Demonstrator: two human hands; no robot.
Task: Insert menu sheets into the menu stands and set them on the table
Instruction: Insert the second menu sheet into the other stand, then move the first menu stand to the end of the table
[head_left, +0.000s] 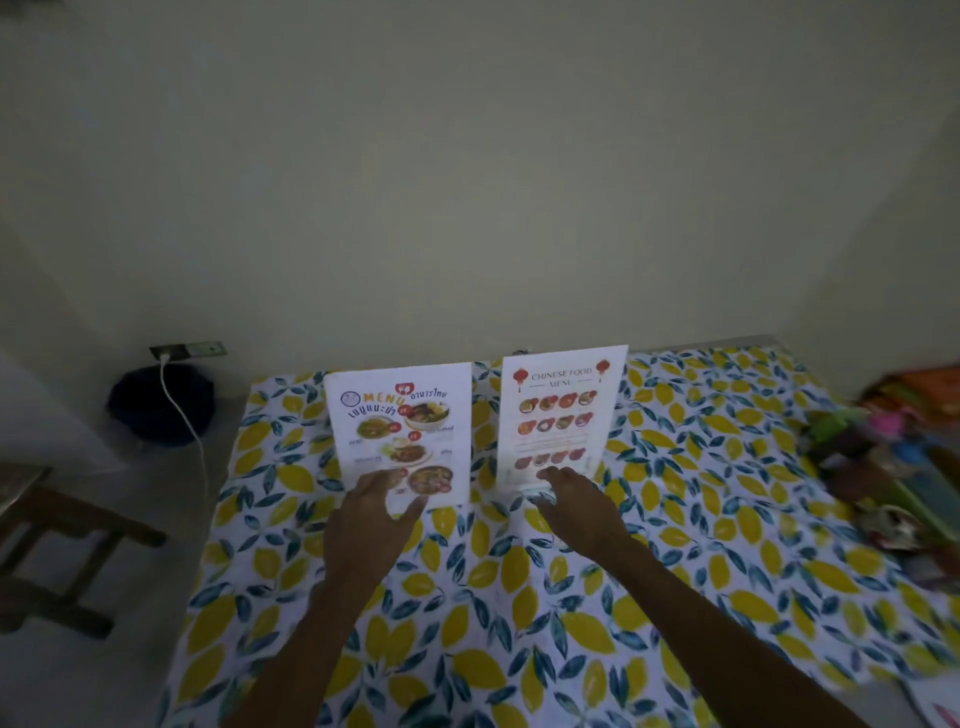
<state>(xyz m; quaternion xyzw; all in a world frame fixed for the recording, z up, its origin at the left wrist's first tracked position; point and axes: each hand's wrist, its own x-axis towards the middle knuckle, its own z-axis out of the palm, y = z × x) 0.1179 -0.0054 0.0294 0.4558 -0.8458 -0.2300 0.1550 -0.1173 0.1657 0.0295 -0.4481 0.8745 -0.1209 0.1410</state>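
Two menu stands rise side by side at the far edge of the table, which wears a lemon-print cloth. The left stand holds a Thai menu sheet with food photos. A "Chinese Food Menu" sheet fills the right stand. My left hand lies over the lower part of the left stand, fingers spread, thumb at its bottom edge. My right hand reaches to the base of the right stand, fingertips touching its lower edge. Neither hand visibly grips anything.
A pile of colourful items sits at the table's right side. To the left are a wooden chair, a dark round bin and a white cable plugged into a wall socket. A plain wall stands behind the table.
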